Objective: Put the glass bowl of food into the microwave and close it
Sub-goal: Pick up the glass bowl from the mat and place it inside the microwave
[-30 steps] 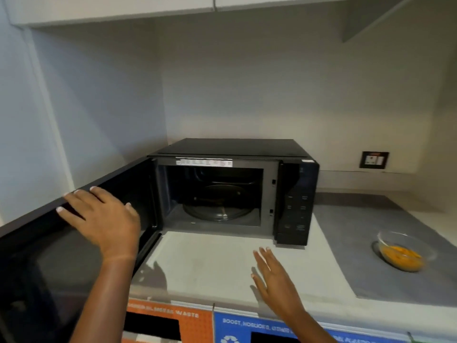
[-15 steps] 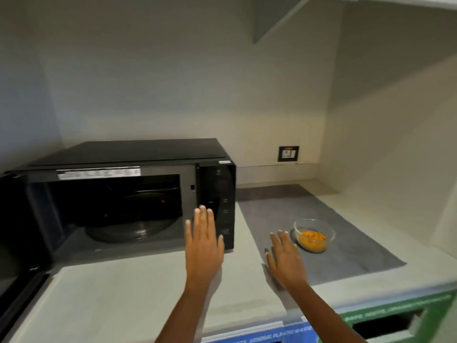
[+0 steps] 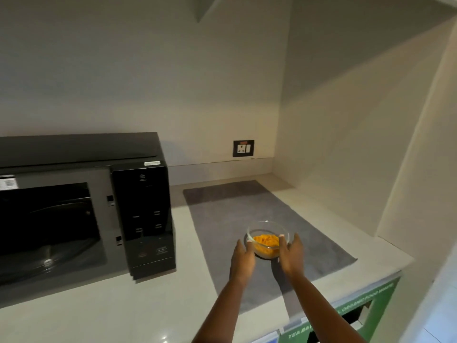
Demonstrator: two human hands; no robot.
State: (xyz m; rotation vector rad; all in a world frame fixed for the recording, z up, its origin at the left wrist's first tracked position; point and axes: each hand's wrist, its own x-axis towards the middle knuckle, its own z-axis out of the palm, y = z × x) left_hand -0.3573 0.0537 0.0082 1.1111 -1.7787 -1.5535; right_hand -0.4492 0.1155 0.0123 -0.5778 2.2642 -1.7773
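Observation:
A small glass bowl with orange food sits on a grey mat to the right of the microwave. My left hand cups the bowl's left side and my right hand cups its right side, thumbs at the rim. The bowl appears to rest on the mat. The black microwave stands on the left with its cavity open; its glass turntable shows inside. The door itself is out of the frame.
A pale counter carries the microwave and mat. A wall socket sits on the back wall. A side wall closes the right end. Labelled waste bins are below the counter's front edge.
My view swung right, away from the open door. My left hand left the door and both hands reached to the bowl, now closing around its sides.

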